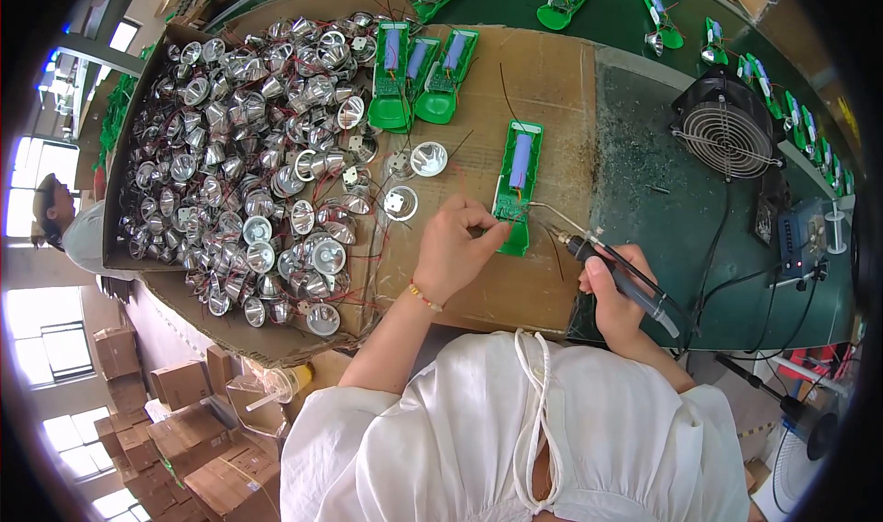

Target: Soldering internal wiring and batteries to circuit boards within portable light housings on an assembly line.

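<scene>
Presently, mid-frame, left hand (453, 246) fingers curl at the green casing's (519, 238) lower-left edge, hold unclear; right hand (614, 287) closes round soldering iron (636, 296); cardboard (568, 99) lies bare upper right of casing.

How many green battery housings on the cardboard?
4: one green battery housing at the left hand; three more clustered at upper right of the reflector pile, middle one partly covered.

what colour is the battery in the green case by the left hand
The battery is pale purple-blue, seen best in the head view.
</scene>
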### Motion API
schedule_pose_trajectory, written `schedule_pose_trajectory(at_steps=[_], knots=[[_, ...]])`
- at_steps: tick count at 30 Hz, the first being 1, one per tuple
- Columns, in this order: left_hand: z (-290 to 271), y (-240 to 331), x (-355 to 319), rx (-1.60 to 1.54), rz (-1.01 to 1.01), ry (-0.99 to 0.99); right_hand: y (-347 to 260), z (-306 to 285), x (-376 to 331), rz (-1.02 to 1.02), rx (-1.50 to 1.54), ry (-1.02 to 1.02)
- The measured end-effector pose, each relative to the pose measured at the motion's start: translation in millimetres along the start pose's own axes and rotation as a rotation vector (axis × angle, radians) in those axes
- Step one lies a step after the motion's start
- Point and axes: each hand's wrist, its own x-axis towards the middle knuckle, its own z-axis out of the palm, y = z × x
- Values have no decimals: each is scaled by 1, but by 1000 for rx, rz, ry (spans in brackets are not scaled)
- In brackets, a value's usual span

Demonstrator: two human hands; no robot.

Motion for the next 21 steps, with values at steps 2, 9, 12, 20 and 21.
schedule_pose_trajectory(at_steps=[2,9,12,20,21], knots=[[0,2,1,2,1,6,-1,-5,2,-16,0,-1],[-1,1,-5,99,41,5,8,-13,1,43,91,30],[0,-8,-12,110,29,23,18,-18,3,-28,61,37],[-1,17,-15,370,-15,128,21,-66,9,-113,-49,152],[2,17,-4,423,-3,43,21,-66,14,-86,-48,159]])
